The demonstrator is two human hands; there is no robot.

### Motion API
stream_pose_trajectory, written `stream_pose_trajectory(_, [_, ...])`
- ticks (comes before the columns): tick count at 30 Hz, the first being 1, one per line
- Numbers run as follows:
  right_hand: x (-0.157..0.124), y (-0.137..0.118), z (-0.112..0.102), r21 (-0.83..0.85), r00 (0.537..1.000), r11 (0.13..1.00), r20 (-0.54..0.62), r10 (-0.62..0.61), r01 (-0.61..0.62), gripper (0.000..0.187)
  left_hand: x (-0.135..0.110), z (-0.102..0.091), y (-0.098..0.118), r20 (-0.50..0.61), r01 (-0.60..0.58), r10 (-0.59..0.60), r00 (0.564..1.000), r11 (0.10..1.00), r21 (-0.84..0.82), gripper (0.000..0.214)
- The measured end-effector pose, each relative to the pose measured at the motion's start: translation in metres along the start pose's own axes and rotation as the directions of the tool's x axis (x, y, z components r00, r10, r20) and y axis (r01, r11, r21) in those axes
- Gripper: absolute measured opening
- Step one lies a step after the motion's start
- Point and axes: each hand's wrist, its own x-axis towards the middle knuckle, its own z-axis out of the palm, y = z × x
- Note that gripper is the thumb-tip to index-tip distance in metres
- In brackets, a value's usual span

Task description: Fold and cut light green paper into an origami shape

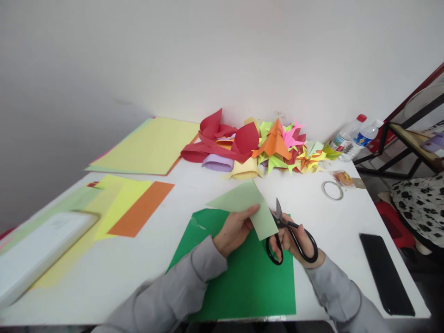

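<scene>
A pale green sheet of paper (236, 196), apparently folded, is pinched in my left hand (237, 231), thumb on top. My right hand (291, 243) has its fingers through the black handles of a pair of scissors (281, 223). The scissor blades stand apart at the right edge of the pale green paper; one blade is partly hidden behind it. Both hands are above a dark green sheet (249, 286) lying on the white table (138, 277).
Folded paper shapes (274, 143) are heaped along the wall. Coloured sheets (145, 143) and an orange strip (140, 210) lie left, near a white box (45, 249). To the right are a tape roll (332, 190), a black phone (386, 273) and two bottles (360, 138).
</scene>
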Motion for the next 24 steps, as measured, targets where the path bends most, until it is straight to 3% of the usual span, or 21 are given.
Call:
stream_pose_trajectory(14, [0.002,-0.001,0.002,0.002,1.0,1.0,0.022,-0.021,0.021,0.081,0.002,-0.001,-0.001,0.002,-0.004,0.004,1.0,1.0,-0.017,0.016])
stream_pose_trajectory(16, [0.002,-0.005,0.004,0.008,0.997,0.997,-0.018,-0.076,0.076,0.077,0.003,-0.002,0.001,-0.031,-0.014,0.013,0.999,0.999,-0.043,0.017])
stream_pose_trajectory(19, [0.003,-0.016,0.008,0.025,0.969,0.984,-0.176,-0.171,0.178,0.077,0.006,-0.004,0.004,-0.085,-0.018,0.01,0.996,0.996,-0.091,0.02])
stream_pose_trajectory(21, [0.003,-0.021,0.009,0.054,0.975,0.99,-0.188,-0.116,0.128,0.083,0.008,-0.005,0.005,-0.087,-0.007,-0.003,0.996,0.994,-0.109,0.023])
stream_pose_trajectory(24, [0.004,-0.022,0.009,0.021,0.977,0.989,-0.156,-0.143,0.148,0.078,0.009,-0.006,0.005,-0.065,0.026,-0.033,0.997,0.993,-0.112,0.024])
